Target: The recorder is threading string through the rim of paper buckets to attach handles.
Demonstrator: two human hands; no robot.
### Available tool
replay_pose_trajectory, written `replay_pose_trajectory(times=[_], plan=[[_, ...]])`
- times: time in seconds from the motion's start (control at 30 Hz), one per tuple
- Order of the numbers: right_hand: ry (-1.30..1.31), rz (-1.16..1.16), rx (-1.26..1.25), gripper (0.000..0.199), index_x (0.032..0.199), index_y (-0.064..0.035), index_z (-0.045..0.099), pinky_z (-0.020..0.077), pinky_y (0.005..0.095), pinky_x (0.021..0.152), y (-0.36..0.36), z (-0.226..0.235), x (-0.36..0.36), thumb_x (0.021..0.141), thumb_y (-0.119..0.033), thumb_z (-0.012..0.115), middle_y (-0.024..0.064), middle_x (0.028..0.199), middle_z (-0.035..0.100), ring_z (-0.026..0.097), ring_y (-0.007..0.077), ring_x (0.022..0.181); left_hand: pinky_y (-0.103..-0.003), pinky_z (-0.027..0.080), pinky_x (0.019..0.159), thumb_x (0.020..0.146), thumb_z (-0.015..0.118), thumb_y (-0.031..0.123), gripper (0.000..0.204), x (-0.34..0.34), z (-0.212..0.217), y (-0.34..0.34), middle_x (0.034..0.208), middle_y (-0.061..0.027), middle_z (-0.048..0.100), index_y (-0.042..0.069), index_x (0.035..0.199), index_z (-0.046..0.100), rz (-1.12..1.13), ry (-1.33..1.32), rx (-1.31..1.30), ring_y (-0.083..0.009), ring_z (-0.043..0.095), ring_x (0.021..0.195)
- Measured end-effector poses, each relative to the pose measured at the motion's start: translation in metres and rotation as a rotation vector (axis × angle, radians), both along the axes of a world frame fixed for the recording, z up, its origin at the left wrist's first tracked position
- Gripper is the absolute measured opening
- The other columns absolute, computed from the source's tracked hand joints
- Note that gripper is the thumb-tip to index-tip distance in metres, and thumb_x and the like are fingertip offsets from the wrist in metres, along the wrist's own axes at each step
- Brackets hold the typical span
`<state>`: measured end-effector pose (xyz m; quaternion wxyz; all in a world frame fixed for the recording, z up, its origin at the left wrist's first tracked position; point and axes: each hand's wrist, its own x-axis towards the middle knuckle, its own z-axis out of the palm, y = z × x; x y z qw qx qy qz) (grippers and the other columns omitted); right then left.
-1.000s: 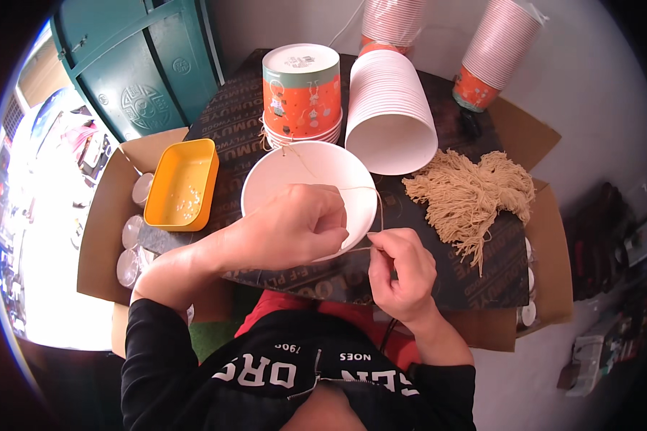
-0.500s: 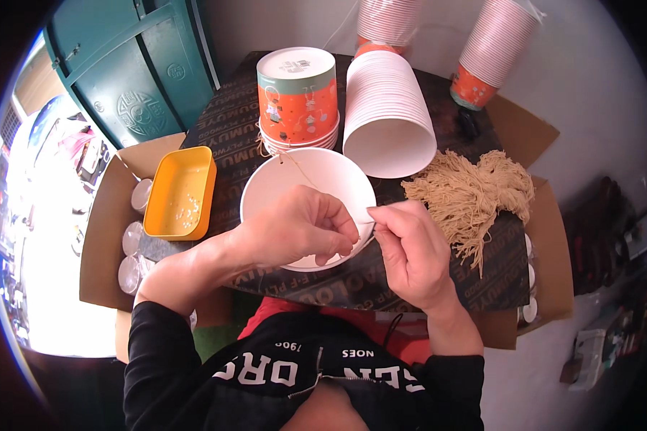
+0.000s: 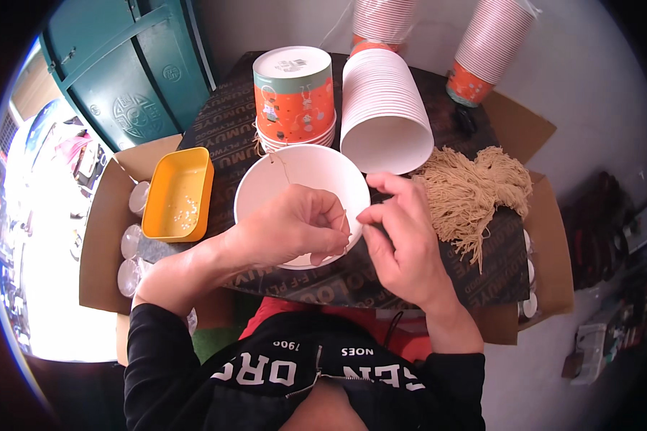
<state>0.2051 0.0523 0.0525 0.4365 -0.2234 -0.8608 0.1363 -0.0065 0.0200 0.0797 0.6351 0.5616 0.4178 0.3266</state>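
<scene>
White paper tub (image 3: 255, 185), on the table (image 3: 492, 276) before you, mouth facing you, apparently keeping its rim accessible | your left hand (image 3: 295, 224): fingers closed, seemingly pinching string (image 3: 286, 172) | your right hand (image 3: 406, 244): forefinger lifted, grip cannot be told | tan cord bundle (image 3: 474, 190) rightward, presumably for reach

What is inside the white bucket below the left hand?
Inside the white bucket, a thin string hangs down from near the far rim. The left hand covers much of the bottom, so what lies there cannot be seen.

The tray (image 3: 171, 185) lies left of the tub (image 3: 320, 169), the strings (image 3: 474, 190) right.
</scene>
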Motion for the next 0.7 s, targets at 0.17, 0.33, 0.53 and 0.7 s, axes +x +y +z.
replay_pose_trajectory(times=[0.17, 0.33, 0.53, 0.7], plan=[[0.004, 0.017, -0.067, 0.017, 0.089, 0.002, 0.061, 0.0469, 0.0427, 0.09, -0.011, -0.001, -0.005, 0.074, 0.007, 0.068, 0.0187, 0.121, 0.056, 0.053, 0.0375, 0.11, -0.022, 0.046, 0.055, 0.085, 0.069, -0.004, 0.008, 0.002, 0.0, -0.001, 0.078, -0.007, 0.065, -0.005, 0.09, 0.063, 0.006, 0.005, 0.011, -0.0104, 0.061, 0.064], [0.027, 0.02, -0.009, 0.017, 0.086, 0.0005, 0.059, 0.0469, 0.042, 0.087, -0.01, -0.009, -0.009, 0.074, 0.008, 0.068, 0.0159, 0.116, 0.057, 0.054, 0.0353, 0.105, -0.022, 0.046, 0.056, 0.086, 0.069, -0.003, 0.009, 0.004, 0.0, -0.002, 0.078, -0.0075, 0.065, -0.005, 0.088, 0.061, 0.033, -0.01, 0.012, -0.0105, 0.061, 0.064], [0.111, 0.014, 0.137, 0.021, 0.086, -0.0024, 0.06, 0.0462, 0.0406, 0.083, -0.018, -0.017, -0.013, 0.07, 0.007, 0.071, 0.011, 0.107, 0.058, 0.056, 0.0324, 0.098, -0.023, 0.048, 0.061, 0.086, 0.069, -0.003, 0.011, 0.001, -0.007, 0.001, 0.08, -0.0081, 0.064, -0.004, 0.088, 0.057, 0.08, 0.015, 0.031, -0.0121, 0.061, 0.068], [0.066, -0.033, 0.117, 0.013, 0.089, -0.0044, 0.062, 0.0406, 0.0408, 0.089, -0.008, -0.018, -0.008, 0.078, -0.001, 0.07, 0.007, 0.104, 0.063, 0.058, 0.0283, 0.101, -0.023, 0.043, 0.056, 0.082, 0.069, 0.005, 0.01, 0.001, -0.012, -0.002, 0.073, -0.0042, 0.063, 0.0, 0.081, 0.061, 0.119, 0.108, 0.063, -0.0079, 0.057, 0.064]])
